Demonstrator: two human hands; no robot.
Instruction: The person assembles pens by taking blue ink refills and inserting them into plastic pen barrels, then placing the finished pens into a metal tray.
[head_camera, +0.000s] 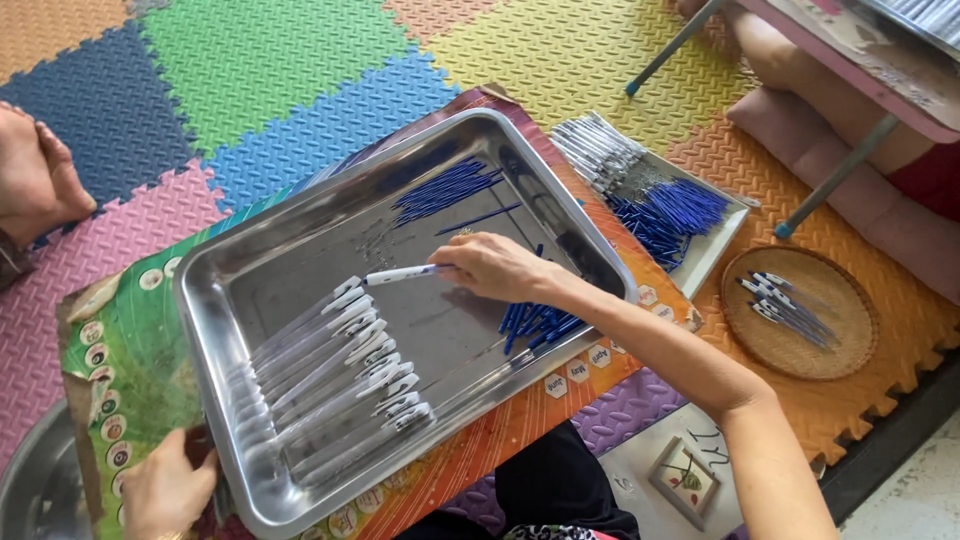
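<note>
A steel tray (300, 250) lies on a colourful printed board on my lap. My right hand (497, 266) reaches into it and holds a white pen (405, 273) by its end, tip pointing left. Below it a row of several clear pens with white caps (345, 372) lies side by side. Blue pen refills lie in a bunch at the tray's far side (447, 189) and another heap (537, 322) sits under my right wrist. My left hand (167, 490) grips the tray's near left corner.
A white tray (722, 243) to the right holds clear pen barrels (600, 150) and blue refills (665, 215). A round woven basket (800, 312) holds several finished pens. Another person's foot (35, 175) rests at far left; a person's leg and a small table (850, 70) are top right.
</note>
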